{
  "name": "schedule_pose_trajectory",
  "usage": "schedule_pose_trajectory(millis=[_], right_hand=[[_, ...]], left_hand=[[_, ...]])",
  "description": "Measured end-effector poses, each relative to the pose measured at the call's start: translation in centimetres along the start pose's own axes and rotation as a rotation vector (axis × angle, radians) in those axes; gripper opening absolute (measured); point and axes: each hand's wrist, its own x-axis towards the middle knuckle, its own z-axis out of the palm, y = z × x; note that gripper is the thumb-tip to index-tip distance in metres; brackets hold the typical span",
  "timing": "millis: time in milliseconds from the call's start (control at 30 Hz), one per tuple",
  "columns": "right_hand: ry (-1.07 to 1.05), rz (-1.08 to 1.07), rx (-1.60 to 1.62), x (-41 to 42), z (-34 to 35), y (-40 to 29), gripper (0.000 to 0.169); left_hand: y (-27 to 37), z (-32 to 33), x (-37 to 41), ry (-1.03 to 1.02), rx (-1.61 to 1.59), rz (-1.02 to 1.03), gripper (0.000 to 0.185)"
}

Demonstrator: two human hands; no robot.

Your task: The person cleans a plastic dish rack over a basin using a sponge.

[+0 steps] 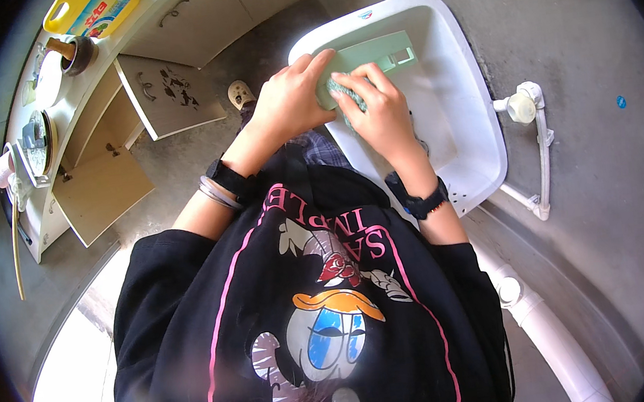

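A pale green plastic panel (369, 54) with a rectangular cutout near its far right end is tilted over the white sink basin (434, 103). My left hand (295, 92) grips its near left end, thumb on one edge and fingers on the other. In my right hand (377, 105) is a green textured scrubbing cloth (354, 96), pressed against the panel's face close to my left hand. The fingers cover part of the cloth. Part of the basin floor is hidden behind my right hand and wrist.
A white tap valve and pipe (522, 107) stand right of the basin. Leftward, a cabinet door (166, 94) hangs open below a counter with a yellow jug (91, 12), a mortar with a wooden pestle (75, 53) and a lidded pan (37, 144). A white drainpipe (549, 330) runs at lower right.
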Motion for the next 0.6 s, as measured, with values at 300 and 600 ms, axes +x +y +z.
schedule_pose_trajectory(millis=[300, 600], right_hand=[[-0.028, 0.016, -0.051, -0.1, -0.3, 0.1, 0.017], [0.023, 0.145, 0.147, -1.0, -3.2, 1.1, 0.019]], left_hand=[[0.1, 0.2, -0.1, 0.050, 0.020, 0.086, 0.073], [-0.5, -0.6, 0.4, -0.023, -0.047, -0.050, 0.077]])
